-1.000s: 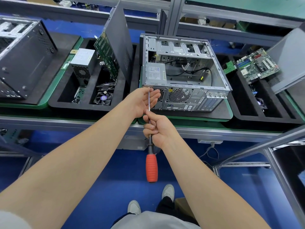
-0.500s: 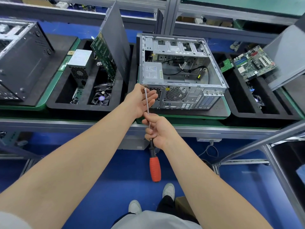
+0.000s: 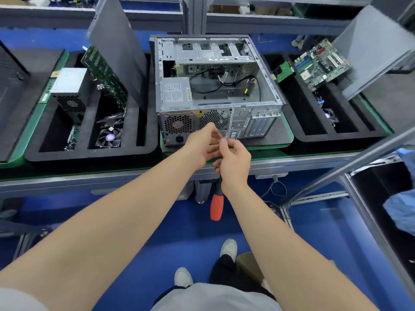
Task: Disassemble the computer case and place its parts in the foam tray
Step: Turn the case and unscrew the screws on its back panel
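An open silver computer case (image 3: 265,86) lies on its side on the bench, its power supply (image 3: 176,93) and black cables still inside. In front of its rear panel my right hand (image 3: 233,163) grips the shaft of a long screwdriver whose orange handle (image 3: 216,207) hangs down below the wrist. The thin metal shaft points up past the case's rear panel. My left hand (image 3: 202,145) pinches the shaft just beside the right hand. Left of the case stands a black foam tray (image 3: 148,151) holding a power supply (image 3: 68,86), a fan (image 3: 109,137), a green board and a dark side panel (image 3: 121,46).
A second foam tray (image 3: 314,138) at the right carries a motherboard (image 3: 321,63) and a leaning grey panel (image 3: 370,50). Another dark case (image 3: 9,79) sits at the far left. An aluminium frame post (image 3: 350,162) slants across at the right. My feet stand on blue floor below the bench edge.
Both hands shifted right along the case's rear panel with the screwdriver, from the power-supply corner to the fan grille area. My left fingers slid down the shaft toward the right hand.
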